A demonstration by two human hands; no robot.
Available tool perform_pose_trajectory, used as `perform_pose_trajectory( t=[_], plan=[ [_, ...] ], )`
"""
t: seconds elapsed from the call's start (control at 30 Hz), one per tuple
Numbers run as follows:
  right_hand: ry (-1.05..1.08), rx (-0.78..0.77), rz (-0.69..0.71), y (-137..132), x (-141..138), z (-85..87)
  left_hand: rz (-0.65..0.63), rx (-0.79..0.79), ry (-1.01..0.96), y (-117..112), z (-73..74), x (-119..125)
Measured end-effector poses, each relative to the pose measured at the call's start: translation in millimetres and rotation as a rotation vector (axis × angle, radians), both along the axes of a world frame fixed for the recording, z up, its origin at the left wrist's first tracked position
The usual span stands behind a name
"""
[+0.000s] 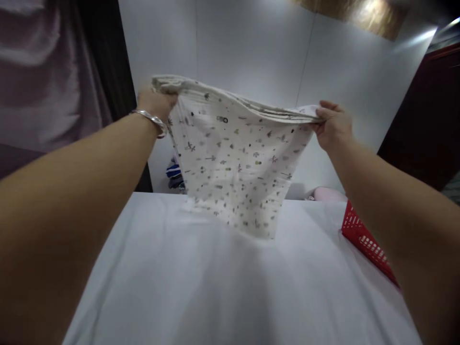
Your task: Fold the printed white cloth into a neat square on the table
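A white cloth [237, 158] printed with small palm trees, cars and other motifs hangs stretched out in front of me, folded in several layers along its top edge. My left hand [157, 102], with a silver bangle at the wrist, is closed on its upper left corner. At the upper right corner, my right hand [333, 123] pinches the layered edge between thumb and fingers. The cloth's lower edge hangs over the far part of the white-covered table [223, 278] and is slightly blurred; whether it touches the surface I cannot tell.
A red perforated plastic basket [366, 239] stands at the table's right side, partly behind my right forearm. Past the far edge lie a stack of folded clothes [175, 176] and a pink rounded item [328, 194]. Pink satiny fabric [46, 72] hangs at the left. A pale wall [251, 43] rises behind.
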State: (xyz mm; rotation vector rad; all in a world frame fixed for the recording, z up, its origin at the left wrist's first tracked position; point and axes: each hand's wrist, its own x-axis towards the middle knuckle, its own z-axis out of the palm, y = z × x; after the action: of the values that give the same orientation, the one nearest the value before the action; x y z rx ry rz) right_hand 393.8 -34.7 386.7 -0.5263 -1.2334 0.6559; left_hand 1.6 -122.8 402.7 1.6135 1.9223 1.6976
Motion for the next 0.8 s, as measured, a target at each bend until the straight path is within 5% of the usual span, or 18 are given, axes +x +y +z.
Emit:
perform_pose_trajectory(
  t=[0.1, 0.2, 0.3, 0.47, 0.57, 0.67, 0.8],
  plan=[
    [-0.03, 0.056, 0.043, -23, 21, -6.6, -0.12, 0.317, 0.024, -12, -12.3, -12],
    [-0.064, -0.016, 0.054, -59, 39, -54.7, -0.29, 0.31, 0.049, -43, -62.2, -27],
    [-0.132, -0.264, 0.024, -102, 53, -139.1, -0.33, 0.088, 0.127, -86, -139.7, -36],
    [-0.187, -0.789, 0.069, -185, 62, -312.7, -0.483, -0.473, 0.128, -153, -295.5, -24],
    [-0.125, -0.986, 0.099, -224, 63, -384.1, -0.56, -0.552, 0.147, -180, -364.1, -13],
    [-0.044, -1.056, 0.108, -248, 65, -409.5, -0.482, -0.487, 0.151, -197, -390.2, -10],
    [0.044, -1.019, 0.128, -267, 71, -407.7, -0.464, -0.448, 0.162, -222, -387.8, -15]
  ],
)
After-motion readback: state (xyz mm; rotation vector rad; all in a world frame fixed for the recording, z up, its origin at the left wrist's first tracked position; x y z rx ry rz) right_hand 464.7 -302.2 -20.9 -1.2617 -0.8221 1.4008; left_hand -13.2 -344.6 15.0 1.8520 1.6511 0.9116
